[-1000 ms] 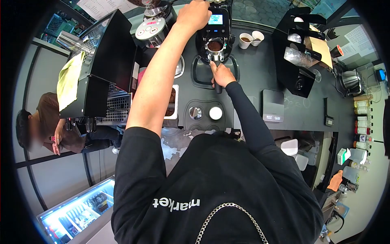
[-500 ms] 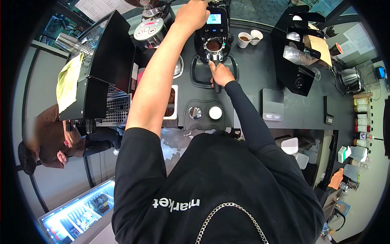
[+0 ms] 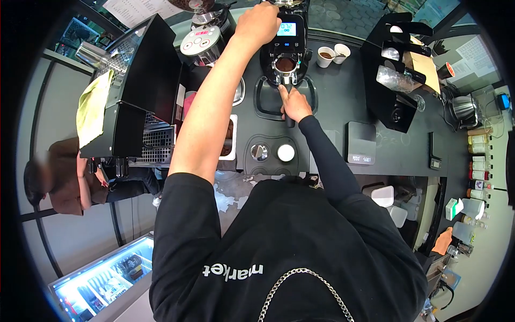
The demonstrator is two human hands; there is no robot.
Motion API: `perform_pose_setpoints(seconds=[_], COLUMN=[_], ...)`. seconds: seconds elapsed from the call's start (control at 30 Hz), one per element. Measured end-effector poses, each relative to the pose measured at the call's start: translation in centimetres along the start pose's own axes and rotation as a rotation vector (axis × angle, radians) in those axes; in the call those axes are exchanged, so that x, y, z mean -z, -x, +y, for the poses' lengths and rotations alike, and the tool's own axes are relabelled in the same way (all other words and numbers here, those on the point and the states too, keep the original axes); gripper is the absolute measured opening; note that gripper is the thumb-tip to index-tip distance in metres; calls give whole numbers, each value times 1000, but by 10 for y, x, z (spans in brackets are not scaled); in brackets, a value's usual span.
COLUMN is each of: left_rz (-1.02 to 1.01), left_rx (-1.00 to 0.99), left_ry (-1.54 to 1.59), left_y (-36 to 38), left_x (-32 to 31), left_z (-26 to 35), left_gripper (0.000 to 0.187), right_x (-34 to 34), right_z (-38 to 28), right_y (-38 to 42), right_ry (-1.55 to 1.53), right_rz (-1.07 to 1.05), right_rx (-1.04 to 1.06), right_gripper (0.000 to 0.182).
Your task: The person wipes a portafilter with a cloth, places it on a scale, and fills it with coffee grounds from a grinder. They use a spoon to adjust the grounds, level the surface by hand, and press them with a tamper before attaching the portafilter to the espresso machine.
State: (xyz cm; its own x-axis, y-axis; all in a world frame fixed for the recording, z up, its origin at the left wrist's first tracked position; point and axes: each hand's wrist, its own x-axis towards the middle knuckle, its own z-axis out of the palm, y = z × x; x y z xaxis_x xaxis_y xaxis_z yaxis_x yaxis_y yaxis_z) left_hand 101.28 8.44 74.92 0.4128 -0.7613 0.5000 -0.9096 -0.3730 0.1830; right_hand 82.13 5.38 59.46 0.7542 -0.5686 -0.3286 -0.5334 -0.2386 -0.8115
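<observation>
A black coffee grinder point(image 3: 286, 43) with a lit display stands at the top middle. Under its spout rests a portafilter point(image 3: 289, 79), its basket holding dark ground coffee point(image 3: 285, 65). My right hand point(image 3: 296, 104) is closed round the portafilter's black handle, with the thumb stretched along it. My left hand point(image 3: 258, 24) is raised against the upper left side of the grinder, fingers curled; what they hold, if anything, is hidden. Below the portafilter lies a black tray point(image 3: 261, 102). Two paper cups point(image 3: 325, 57) stand right of the grinder, one with brown contents.
A second grinder point(image 3: 203, 45) stands left, near a black espresso machine point(image 3: 140, 70) with a yellow cloth point(image 3: 96, 107). A scale point(image 3: 361, 142), a tamping mat point(image 3: 272, 153) and a black organizer point(image 3: 383, 80) are on the counter. Another person point(image 3: 67, 177) stands at far left.
The number on the grinder's display has changed. Both hands keep their places at the grinder and portafilter. The view has shifted slightly, and the other person's hands have moved.
</observation>
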Motion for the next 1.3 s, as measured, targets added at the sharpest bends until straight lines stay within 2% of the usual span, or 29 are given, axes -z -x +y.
perform_pose_setpoints(seconds=[0.2,0.27,0.43,0.5,0.63,0.7,0.87,0.93,1.23,1.3], left_rz=[-30,-22,13,-93,-89,-14,-17,-80,-52,-120], left_rx=[53,44,23,65,70,20,19,57,40,79], left_ry=[-40,-58,-65,-102,-96,-67,-57,-78,-91,-83], left_y=[2,-7,-8,-5,-5,-4,-11,-5,-17,-3], left_x=[-5,-2,8,11,9,8,11,7,11,16], left_z=[4,2,7,9,9,7,6,7,3,15], left_gripper=[26,26,24,35,35,24,25,36,34,34], right_x=[-12,-9,-10,-11,-14,-14,-11,-10,-12,-15], right_z=[18,11,5,10,12,13,14,20,19,27], right_y=[-4,-8,-5,-5,-6,-6,-14,-7,-21,-6], right_ry=[-38,-51,-47,-6,-47,-51,-51,-52,-82,-74], right_rz=[-7,34,91,52,90,91,79,51,92,103], right_rx=[46,58,79,22,80,79,110,97,148,130], right_gripper=[61,52,57,59,58,57,58,57,52,52])
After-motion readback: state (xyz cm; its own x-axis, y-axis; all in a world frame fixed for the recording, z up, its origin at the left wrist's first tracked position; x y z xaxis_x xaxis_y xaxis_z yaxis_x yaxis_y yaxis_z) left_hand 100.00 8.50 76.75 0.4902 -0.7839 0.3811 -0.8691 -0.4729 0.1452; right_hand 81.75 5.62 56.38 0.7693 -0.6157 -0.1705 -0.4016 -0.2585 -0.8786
